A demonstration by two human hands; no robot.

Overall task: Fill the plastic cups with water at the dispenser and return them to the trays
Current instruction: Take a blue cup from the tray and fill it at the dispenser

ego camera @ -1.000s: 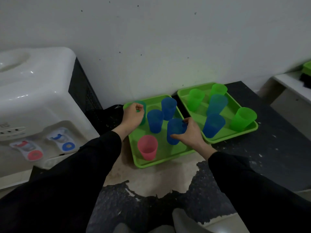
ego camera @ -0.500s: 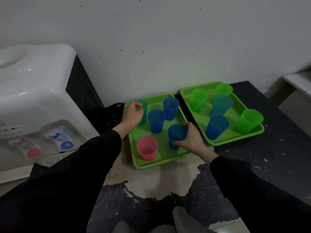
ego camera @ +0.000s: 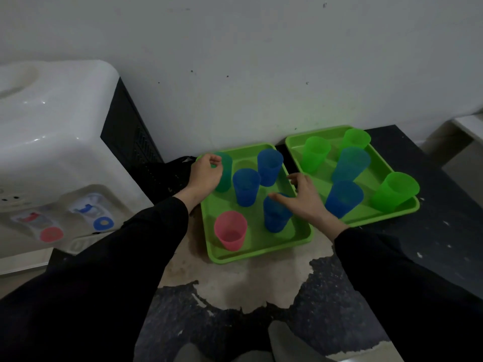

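1. Blue plastic cup: it stands upright on the left green tray, directly under the right hand's thumb and just ahead of its wrist.
2. What has changed: half a second ago the right hand was wrapped round this cup. Now its fingers are spread and straight, lifted off the cup wall, and it holds nothing.
3. The left hand stays where it was, fingers curled over the rim of the teal-green cup at the tray corner farthest from the wrists.
4. Between the two hands stand two more blue cups. A pink cup sits nearer the person, below the left wrist.
5. Beyond the right hand's fingers lies the second green tray, carrying five green and blue cups.
6. The water dispenser stands outside the left arm, its taps unused at this moment.
7. Meaning for the task: the blue cup looks set down and done with, though I cannot tell whether it holds water. The freed right hand can take another cup, and the left hand's grip suggests the teal-green cup goes to the dispenser next.
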